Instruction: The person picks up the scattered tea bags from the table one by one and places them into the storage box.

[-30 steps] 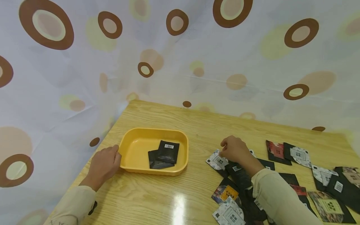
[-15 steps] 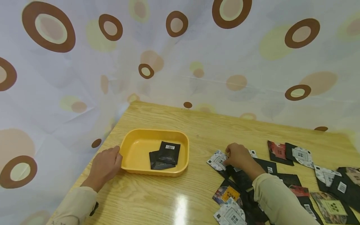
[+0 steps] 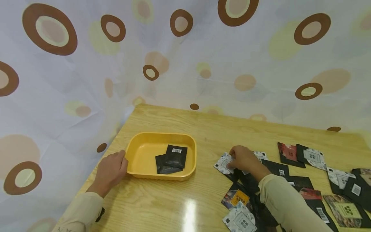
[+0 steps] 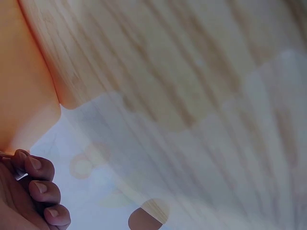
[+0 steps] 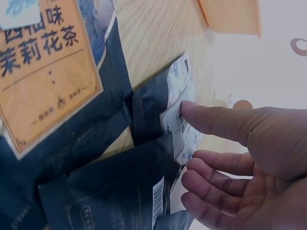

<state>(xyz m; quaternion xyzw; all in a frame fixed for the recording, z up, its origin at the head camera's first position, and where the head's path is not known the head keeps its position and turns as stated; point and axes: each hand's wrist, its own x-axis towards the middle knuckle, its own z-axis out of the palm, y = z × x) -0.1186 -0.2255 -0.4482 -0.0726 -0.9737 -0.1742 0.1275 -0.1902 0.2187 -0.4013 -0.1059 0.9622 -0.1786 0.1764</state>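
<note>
At the left, a yellow plastic tray (image 3: 136, 174) holds two black sachets (image 3: 175, 156), one overlapping the other. My left hand (image 3: 111, 169) grips its left rim, and in the left wrist view its fingers (image 4: 43, 188) curl at the edge. My right hand (image 3: 245, 161) is at a tea sachet (image 3: 223, 163) with a white patterned label on the near pile. In the right wrist view the thumb (image 5: 211, 117) presses on that label, with the index fingertip right at the sachet's edge. The sachet lies beside the pile, slightly raised at that edge.
Black tea sachets overlap under my right forearm, including one with an orange label (image 3: 239, 197) and a white patterned one (image 3: 241, 219). More sachets (image 3: 313, 158) lie farther right. A spotted cloth (image 3: 214, 54) hangs behind the wooden table (image 3: 162, 206).
My right hand stays at the white-labelled sachet, its fingers having lowered slightly onto it. The left hand keeps its hold on the tray; the whole view shifts a little.
</note>
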